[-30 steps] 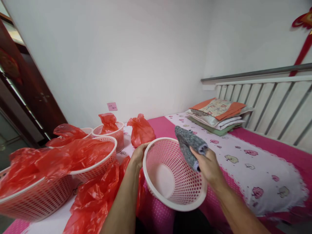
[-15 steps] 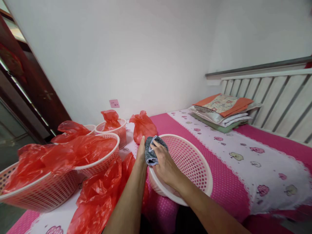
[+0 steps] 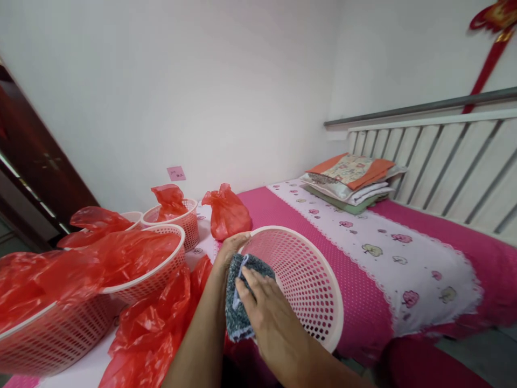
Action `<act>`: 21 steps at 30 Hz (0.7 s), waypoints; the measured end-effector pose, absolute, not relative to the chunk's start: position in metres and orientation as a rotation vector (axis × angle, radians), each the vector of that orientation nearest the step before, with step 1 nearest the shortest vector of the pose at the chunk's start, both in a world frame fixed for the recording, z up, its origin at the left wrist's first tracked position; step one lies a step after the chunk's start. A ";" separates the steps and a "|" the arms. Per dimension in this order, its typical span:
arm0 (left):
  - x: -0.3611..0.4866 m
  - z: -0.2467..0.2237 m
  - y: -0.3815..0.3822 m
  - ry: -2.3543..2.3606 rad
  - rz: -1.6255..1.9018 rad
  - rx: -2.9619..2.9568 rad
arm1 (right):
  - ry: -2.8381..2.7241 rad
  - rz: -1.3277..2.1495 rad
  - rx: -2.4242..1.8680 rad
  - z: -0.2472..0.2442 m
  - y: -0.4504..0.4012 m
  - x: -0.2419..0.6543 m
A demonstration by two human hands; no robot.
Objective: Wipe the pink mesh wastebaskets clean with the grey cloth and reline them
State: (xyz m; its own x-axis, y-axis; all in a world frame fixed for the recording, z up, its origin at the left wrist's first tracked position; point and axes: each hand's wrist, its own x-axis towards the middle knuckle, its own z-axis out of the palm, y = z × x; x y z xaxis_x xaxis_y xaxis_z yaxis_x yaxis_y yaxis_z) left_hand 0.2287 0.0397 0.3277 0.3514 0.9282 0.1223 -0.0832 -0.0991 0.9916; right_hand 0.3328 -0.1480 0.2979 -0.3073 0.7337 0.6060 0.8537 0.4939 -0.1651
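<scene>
A pale pink plastic basket (image 3: 311,269) with a perforated wall is tilted in front of me, its opening turned to the right. My left hand (image 3: 232,250) is at the upper left of its rim, fingers against the edge and partly hidden. Over the near left side of the basket lies a folded grey-blue cloth (image 3: 238,302) with a light border. My right hand (image 3: 269,312) presses on this cloth with bent fingers.
Several pink baskets (image 3: 60,337) holding red plastic bags stand at the left. A loose red bag (image 3: 145,328) lies beside my left forearm, and a bulging red bag (image 3: 230,215) sits behind. Folded bedding (image 3: 351,178) is by the white headboard (image 3: 436,167).
The cloth has come lower and nearer and is more spread out, my right hand moving down with it. My left hand now rests at the basket's rim. The view has turned right.
</scene>
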 end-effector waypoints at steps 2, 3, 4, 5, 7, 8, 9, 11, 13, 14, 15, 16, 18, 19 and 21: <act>0.227 0.329 0.042 0.848 1.051 1.448 | -2.116 -0.284 -1.295 0.294 -0.153 0.330; 0.225 0.330 0.042 0.855 1.056 1.467 | -2.122 -0.300 -1.284 0.293 -0.156 0.329; 0.224 0.331 0.043 0.861 1.060 1.479 | -2.130 -0.320 -1.263 0.291 -0.158 0.328; 0.223 0.333 0.043 0.867 1.059 1.488 | -2.139 -0.343 -1.237 0.289 -0.160 0.328; 0.221 0.335 0.043 0.883 1.058 1.524 | -2.152 -0.391 -1.173 0.283 -0.165 0.329; 0.220 0.336 0.042 0.892 1.059 1.543 | -2.150 -0.415 -1.144 0.279 -0.168 0.330; 0.220 0.337 0.043 0.900 1.064 1.560 | -2.155 -0.435 -1.116 0.275 -0.170 0.332; 0.218 0.337 0.043 0.915 1.079 1.579 | -2.180 -0.463 -1.065 0.263 -0.176 0.339; 0.217 0.336 0.044 0.925 1.096 1.580 | -2.165 -0.489 -1.012 0.249 -0.182 0.348; 0.216 0.335 0.045 0.931 1.104 1.579 | -2.145 -0.495 -0.990 0.242 -0.186 0.354; 0.216 0.334 0.045 0.937 1.114 1.582 | -2.119 -0.501 -0.969 0.235 -0.189 0.361; 0.215 0.334 0.044 0.944 1.125 1.590 | -2.098 -0.503 -0.950 0.229 -0.194 0.370; 0.214 0.334 0.042 0.960 1.142 1.623 | -2.144 -0.462 -0.937 0.222 -0.204 0.389; 0.214 0.334 0.040 0.974 1.148 1.652 | -2.193 -0.416 -0.955 0.220 -0.209 0.401; 0.212 0.335 0.037 1.013 1.157 1.717 | -2.259 -0.271 -1.070 0.221 -0.220 0.427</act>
